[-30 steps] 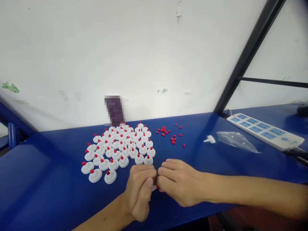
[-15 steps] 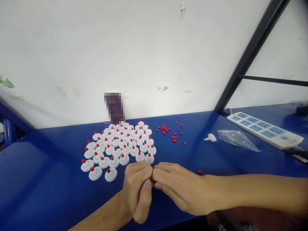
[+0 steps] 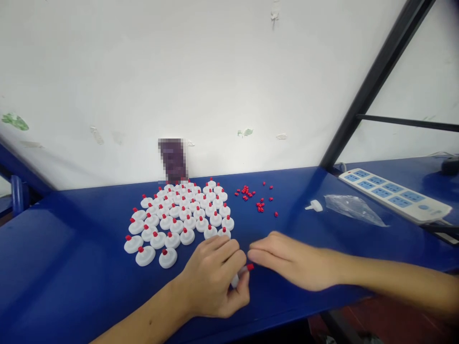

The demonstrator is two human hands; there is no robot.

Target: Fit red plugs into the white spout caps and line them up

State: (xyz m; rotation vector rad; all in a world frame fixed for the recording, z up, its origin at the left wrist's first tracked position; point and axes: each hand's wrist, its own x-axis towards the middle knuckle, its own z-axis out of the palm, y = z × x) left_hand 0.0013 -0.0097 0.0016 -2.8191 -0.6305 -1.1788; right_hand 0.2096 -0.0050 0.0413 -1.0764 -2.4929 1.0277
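Pinched in my left hand is a white nozzle cap, mostly hidden by the fingers, with its red tip pointing right. My right hand is just to the right of that tip, apart from it. Its fingers are stretched out side by side with nothing visible in them, and its thumb is hidden. Beyond my left hand stand many white nozzle caps with red tips, grouped upright on the blue table. Small loose red tips lie scattered to the right of that group.
One white nozzle cap without a red tip lies on its side at the right. Close by are a clear plastic bag and a white power strip. A black metal post slants up behind them, and a white wall backs the table.
My hands, together before, have come apart. The left has turned, exposing the red tip on the nozzle cap. The right has drawn off to the right, over where a loose red tip lay.
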